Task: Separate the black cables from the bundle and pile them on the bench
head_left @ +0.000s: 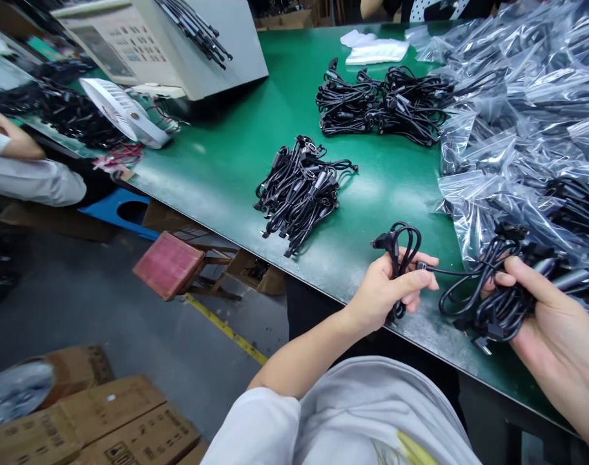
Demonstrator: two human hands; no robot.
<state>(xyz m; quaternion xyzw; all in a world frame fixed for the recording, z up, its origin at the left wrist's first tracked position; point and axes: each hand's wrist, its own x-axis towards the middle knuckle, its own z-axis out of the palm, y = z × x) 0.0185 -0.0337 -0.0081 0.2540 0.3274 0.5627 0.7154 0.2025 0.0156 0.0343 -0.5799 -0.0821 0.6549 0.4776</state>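
Near the table's front edge, my left hand (389, 284) is closed on a small coiled black cable (407, 245). A thin cable with a plug runs from the left fingertips across to the right. My right hand (537, 303) grips a thick bunch of black cables (498, 303), whose plugs stick out below. Left of my hands a loose pile of coiled cables (301, 194) lies on the green table (217, 155). Farther back lies a larger stack of coiled cables (382, 103).
Clear plastic bags of cables (517, 110) heap up along the right side. White sheets (376, 50) lie at the back. A beige machine (178, 45) and a white fan (124, 113) stand at left. A red-topped stool (169, 265) and cardboard boxes (110, 413) are on the floor.
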